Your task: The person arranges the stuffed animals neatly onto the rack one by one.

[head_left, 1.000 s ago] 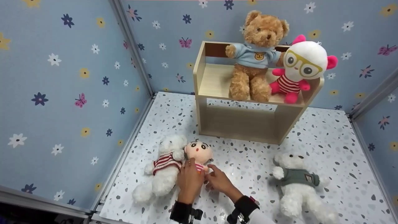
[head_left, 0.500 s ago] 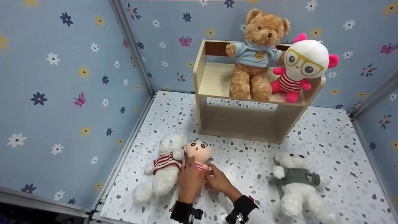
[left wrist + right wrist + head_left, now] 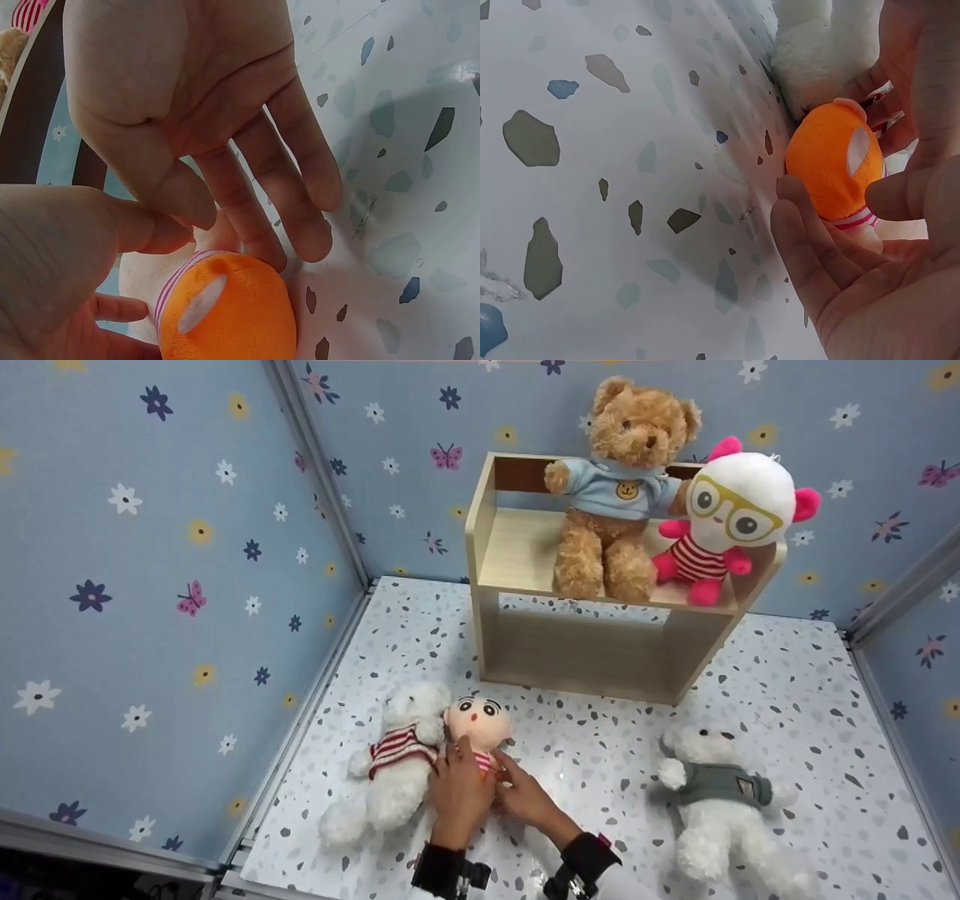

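A small doll (image 3: 477, 725) with a peach head, striped pink top and orange shorts (image 3: 829, 161) lies face up on the speckled floor. My left hand (image 3: 463, 791) grips its left side in the head view, thumb over its front. My right hand (image 3: 525, 795) holds the opposite side, thumb on top and fingers (image 3: 799, 240) along its flank. Both wrist views show the orange seat of the doll between the two hands. Close against my left hand lies a white plush bear (image 3: 397, 795) in a red-and-white striped top. The doll's lower body is hidden by the hands in the head view.
A wooden shelf (image 3: 480, 532) stands at the back. On its upper level sit a brown teddy (image 3: 607, 510) in a blue sweater and a pink-and-white plush (image 3: 739, 502) with yellow glasses. A white plush dog (image 3: 720, 810) in a green sweater lies at right. Flowered walls (image 3: 165, 645) enclose the floor.
My right hand has shifted slightly and its fingers have come closer in against the doll's side. My left hand and the doll stay almost where they were.
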`<state>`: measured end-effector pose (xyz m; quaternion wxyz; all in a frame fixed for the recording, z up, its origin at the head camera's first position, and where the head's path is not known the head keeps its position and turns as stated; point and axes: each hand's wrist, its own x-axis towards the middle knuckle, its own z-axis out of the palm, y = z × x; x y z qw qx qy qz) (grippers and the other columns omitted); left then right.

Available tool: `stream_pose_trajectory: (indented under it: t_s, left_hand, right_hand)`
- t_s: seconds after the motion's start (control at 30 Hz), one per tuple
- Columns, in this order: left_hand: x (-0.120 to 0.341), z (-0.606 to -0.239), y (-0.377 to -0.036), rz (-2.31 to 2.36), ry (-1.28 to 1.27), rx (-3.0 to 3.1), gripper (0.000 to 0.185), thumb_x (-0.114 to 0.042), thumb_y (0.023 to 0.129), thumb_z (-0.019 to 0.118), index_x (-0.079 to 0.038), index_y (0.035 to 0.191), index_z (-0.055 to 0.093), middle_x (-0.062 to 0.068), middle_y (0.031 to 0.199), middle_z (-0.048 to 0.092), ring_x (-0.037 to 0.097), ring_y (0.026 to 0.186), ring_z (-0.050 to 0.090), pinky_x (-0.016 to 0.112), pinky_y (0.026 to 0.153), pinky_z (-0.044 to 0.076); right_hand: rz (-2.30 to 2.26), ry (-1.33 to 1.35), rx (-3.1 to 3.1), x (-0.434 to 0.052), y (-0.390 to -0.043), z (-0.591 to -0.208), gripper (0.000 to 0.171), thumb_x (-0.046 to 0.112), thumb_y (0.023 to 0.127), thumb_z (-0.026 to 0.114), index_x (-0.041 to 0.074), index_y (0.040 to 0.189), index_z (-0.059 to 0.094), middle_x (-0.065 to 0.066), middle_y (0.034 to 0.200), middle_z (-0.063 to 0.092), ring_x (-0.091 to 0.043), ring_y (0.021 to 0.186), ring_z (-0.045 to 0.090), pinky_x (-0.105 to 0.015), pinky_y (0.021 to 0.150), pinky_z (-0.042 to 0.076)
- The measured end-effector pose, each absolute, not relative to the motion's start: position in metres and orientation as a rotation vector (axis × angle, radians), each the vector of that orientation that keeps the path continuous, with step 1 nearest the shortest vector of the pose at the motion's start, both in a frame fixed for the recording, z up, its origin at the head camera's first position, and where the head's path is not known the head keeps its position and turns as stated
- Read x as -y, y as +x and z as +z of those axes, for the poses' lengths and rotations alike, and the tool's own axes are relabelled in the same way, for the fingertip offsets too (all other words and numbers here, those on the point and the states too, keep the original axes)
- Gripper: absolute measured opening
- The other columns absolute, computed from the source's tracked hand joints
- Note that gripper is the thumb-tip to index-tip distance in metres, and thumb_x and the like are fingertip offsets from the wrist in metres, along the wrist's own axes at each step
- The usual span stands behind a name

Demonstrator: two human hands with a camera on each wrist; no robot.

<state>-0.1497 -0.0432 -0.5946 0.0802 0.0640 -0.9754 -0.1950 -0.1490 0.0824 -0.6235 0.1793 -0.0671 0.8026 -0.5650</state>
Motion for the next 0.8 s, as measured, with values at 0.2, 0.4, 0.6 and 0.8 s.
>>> stream_pose_trajectory:
  t_s: [0.2, 0.4, 0.6, 0.8]
  left_hand:
    - [0.0431, -0.5955, -0.1499, -0.576, 0.184, 2.926, 0.069, -0.035, 0.076, 0.074, -0.007, 0.133, 0.046, 0.021, 0.124, 0.059, 0.04, 0.108, 0.057, 0.056, 0.087, 0.046]
    - [0.0427, -0.5978, -0.1497, -0.593, 0.175, 2.908, 0.072, -0.034, 0.077, 0.073, -0.006, 0.136, 0.043, 0.022, 0.127, 0.056, 0.041, 0.106, 0.06, 0.057, 0.086, 0.046]
    - [0.0423, -0.5968, -0.1504, -0.613, 0.191, 2.921, 0.075, -0.033, 0.076, 0.073, -0.007, 0.138, 0.041, 0.02, 0.137, 0.051, 0.04, 0.108, 0.059, 0.058, 0.087, 0.045]
    - [0.0417, -0.5958, -0.1491, -0.643, 0.182, 2.923, 0.076, -0.034, 0.075, 0.075, -0.008, 0.139, 0.041, 0.021, 0.135, 0.052, 0.04, 0.109, 0.058, 0.058, 0.087, 0.045]
  right_hand:
    - [-1.509, -0.265, -2.36, -0.0827, -0.1469, -0.6213, 0.063, 0.013, 0.091, 0.054, 0.012, 0.15, 0.031, -0.02, 0.13, 0.059, -0.031, 0.11, 0.062, -0.034, 0.079, 0.053]
    - [-1.488, -0.299, -2.371, -0.0822, -0.147, -0.6218, 0.068, 0.014, 0.089, 0.054, 0.013, 0.152, 0.028, -0.017, 0.136, 0.056, -0.033, 0.119, 0.058, -0.036, 0.083, 0.052]
    - [-1.493, -0.33, -2.368, -0.0823, -0.147, -0.6249, 0.072, 0.014, 0.089, 0.056, 0.014, 0.153, 0.024, -0.017, 0.137, 0.055, -0.031, 0.119, 0.058, -0.032, 0.082, 0.05]
    - [-1.526, -0.297, -2.335, -0.0826, -0.1464, -0.6252, 0.074, 0.015, 0.087, 0.057, 0.014, 0.153, 0.023, -0.017, 0.14, 0.053, -0.029, 0.119, 0.057, -0.032, 0.082, 0.05]
